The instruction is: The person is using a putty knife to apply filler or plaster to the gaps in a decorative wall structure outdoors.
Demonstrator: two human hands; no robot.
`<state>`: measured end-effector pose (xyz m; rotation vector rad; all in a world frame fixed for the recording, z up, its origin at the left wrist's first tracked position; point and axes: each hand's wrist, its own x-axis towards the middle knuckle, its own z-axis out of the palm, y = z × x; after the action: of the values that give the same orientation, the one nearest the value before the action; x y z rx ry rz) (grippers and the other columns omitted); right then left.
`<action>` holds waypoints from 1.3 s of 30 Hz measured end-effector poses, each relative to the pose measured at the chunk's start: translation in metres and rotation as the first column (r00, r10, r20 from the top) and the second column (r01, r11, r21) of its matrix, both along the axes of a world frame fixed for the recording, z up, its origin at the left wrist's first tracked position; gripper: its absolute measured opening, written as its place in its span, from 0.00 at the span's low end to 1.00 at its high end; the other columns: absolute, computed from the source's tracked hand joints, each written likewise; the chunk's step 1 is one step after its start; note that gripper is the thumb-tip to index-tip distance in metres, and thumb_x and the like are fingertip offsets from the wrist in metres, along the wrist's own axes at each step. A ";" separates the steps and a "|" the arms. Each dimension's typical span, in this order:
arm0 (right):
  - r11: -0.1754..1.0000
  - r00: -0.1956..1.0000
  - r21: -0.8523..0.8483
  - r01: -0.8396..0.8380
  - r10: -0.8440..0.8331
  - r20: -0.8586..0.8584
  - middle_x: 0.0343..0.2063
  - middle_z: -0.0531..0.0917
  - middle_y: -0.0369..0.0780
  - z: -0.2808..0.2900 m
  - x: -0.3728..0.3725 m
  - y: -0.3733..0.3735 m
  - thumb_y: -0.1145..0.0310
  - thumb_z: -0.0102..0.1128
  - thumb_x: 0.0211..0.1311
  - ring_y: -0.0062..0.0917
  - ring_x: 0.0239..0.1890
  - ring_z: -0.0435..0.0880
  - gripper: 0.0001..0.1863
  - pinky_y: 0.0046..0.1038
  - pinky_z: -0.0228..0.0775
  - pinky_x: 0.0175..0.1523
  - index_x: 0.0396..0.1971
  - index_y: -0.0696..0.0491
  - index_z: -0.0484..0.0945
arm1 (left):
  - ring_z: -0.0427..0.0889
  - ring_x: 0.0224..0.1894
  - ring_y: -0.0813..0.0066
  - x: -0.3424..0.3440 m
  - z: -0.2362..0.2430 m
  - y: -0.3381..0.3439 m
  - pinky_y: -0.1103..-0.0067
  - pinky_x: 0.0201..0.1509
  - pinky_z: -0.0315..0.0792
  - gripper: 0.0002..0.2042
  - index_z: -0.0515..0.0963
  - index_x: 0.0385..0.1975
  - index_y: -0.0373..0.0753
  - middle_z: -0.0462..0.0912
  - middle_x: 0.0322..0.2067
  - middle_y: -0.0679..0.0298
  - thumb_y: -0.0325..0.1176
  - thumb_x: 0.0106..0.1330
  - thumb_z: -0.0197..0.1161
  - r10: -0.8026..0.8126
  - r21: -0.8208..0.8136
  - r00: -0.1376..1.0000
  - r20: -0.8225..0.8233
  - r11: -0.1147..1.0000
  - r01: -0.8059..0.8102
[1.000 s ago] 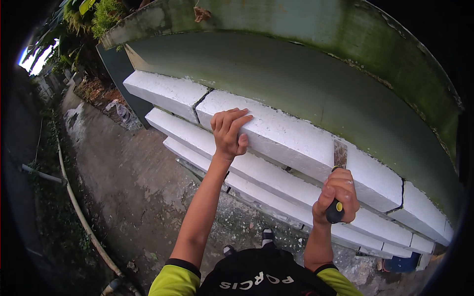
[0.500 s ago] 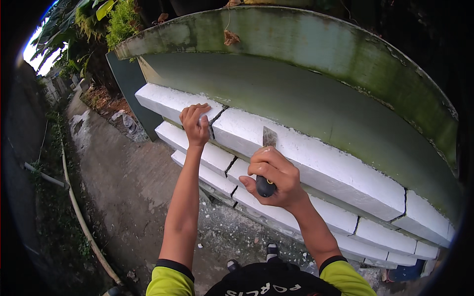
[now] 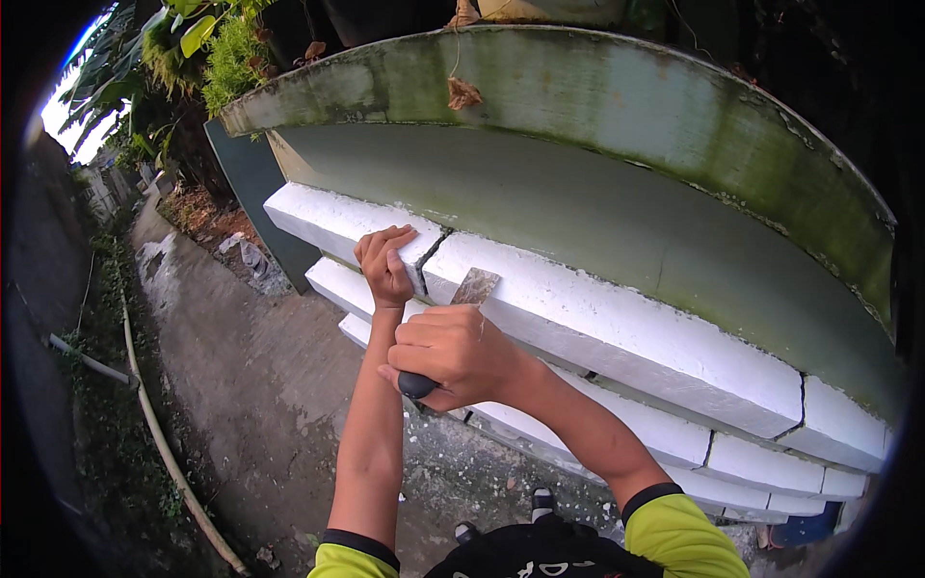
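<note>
In my right hand [image 3: 462, 358] is a scraper with a black handle [image 3: 417, 385] and a short, stained metal blade [image 3: 476, 286]. The blade meets the front edge of the top white-painted ledge [image 3: 617, 323], just right of a dark vertical gap [image 3: 436, 249]. My left hand [image 3: 387, 265] rests on the ledge section left of that gap, its fingers bent over the top edge and the thumb apart, with nothing held. My right fist is wrapped round the handle, close to my left forearm.
More white ledges [image 3: 655, 431] step down below the top one. A mossy green curved wall rim [image 3: 578, 82] overhangs them, with a dry leaf [image 3: 463, 92] hanging from it. Plants [image 3: 236, 58] grow at the upper left. A concrete path [image 3: 260, 385] and a long pipe [image 3: 159, 438] lie to the left.
My right hand with the scraper has moved left and turned, so its blade has slid along the ledge toward the gap. My left hand stays at nearly the same place on the ledge.
</note>
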<state>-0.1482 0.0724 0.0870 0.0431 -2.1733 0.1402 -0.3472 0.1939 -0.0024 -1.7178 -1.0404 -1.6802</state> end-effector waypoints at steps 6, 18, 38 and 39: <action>0.993 0.992 0.014 0.115 -0.114 -0.050 0.17 0.75 0.39 -0.008 -0.009 0.026 0.68 0.65 0.53 0.33 0.22 0.79 0.10 0.32 0.70 0.29 0.20 0.53 0.73 | 0.81 0.44 0.63 0.005 0.001 -0.003 0.70 0.57 0.63 0.19 0.85 0.32 0.39 0.86 0.37 0.62 0.36 0.65 0.43 -0.015 -0.022 0.999 0.038 1.000 0.016; 0.999 0.978 -0.019 0.039 -0.042 -0.202 0.11 0.68 0.37 0.005 -0.003 0.002 0.73 0.67 0.48 0.30 0.12 0.69 0.13 0.29 0.59 0.19 0.13 0.53 0.70 | 0.81 0.44 0.63 0.000 -0.002 -0.002 0.71 0.57 0.63 0.19 0.85 0.32 0.39 0.86 0.37 0.62 0.35 0.65 0.43 -0.001 -0.017 1.000 0.027 1.000 0.002; 0.999 0.934 0.033 -0.017 0.028 -0.355 0.14 0.74 0.37 -0.008 -0.049 0.024 0.71 0.68 0.48 0.31 0.15 0.74 0.12 0.29 0.65 0.22 0.14 0.53 0.72 | 0.80 0.46 0.60 0.012 0.003 -0.011 0.67 0.58 0.62 0.19 0.85 0.34 0.35 0.86 0.37 0.58 0.36 0.69 0.45 -0.034 -0.014 0.996 0.079 0.999 0.035; 0.999 0.934 0.043 -0.023 0.037 -0.355 0.14 0.73 0.37 -0.006 -0.050 0.022 0.71 0.68 0.48 0.31 0.15 0.74 0.13 0.30 0.65 0.22 0.14 0.53 0.72 | 0.80 0.46 0.60 0.014 0.006 -0.013 0.67 0.59 0.62 0.19 0.85 0.34 0.35 0.86 0.37 0.58 0.36 0.69 0.44 -0.034 -0.029 0.997 0.069 0.999 0.036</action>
<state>-0.1984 0.0941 0.0810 0.1155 -1.8125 0.0994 -0.3337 0.1810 0.0032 -1.7175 -1.0771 -1.7651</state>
